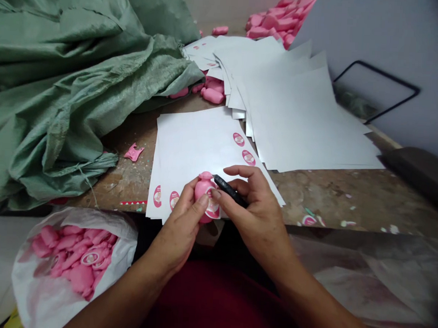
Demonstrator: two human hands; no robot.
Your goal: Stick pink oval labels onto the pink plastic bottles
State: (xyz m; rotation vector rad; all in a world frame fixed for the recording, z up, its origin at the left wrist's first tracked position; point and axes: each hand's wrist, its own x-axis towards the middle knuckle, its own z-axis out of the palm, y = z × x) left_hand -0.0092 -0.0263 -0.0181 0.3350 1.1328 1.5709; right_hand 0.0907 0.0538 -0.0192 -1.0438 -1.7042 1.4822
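My left hand [183,223] is closed around a small pink bottle [203,186], upright near the table's front edge. An oval pink-and-white label [212,209] is on the bottle's front. My right hand [255,214] holds a black pen-like tool [230,190], its tip beside the bottle's neck, while the right thumb touches the label. Behind the hands lies a white sticker sheet [194,143] with a few oval labels along its right and lower edges.
Blank white sheets [304,114] spread at the right rear. Green sacking [62,89] covers the left. More pink bottles [276,21] are piled at the back, and a white sack [35,291] of bottles stands below left. Label scraps [309,220] dot the table's front edge.
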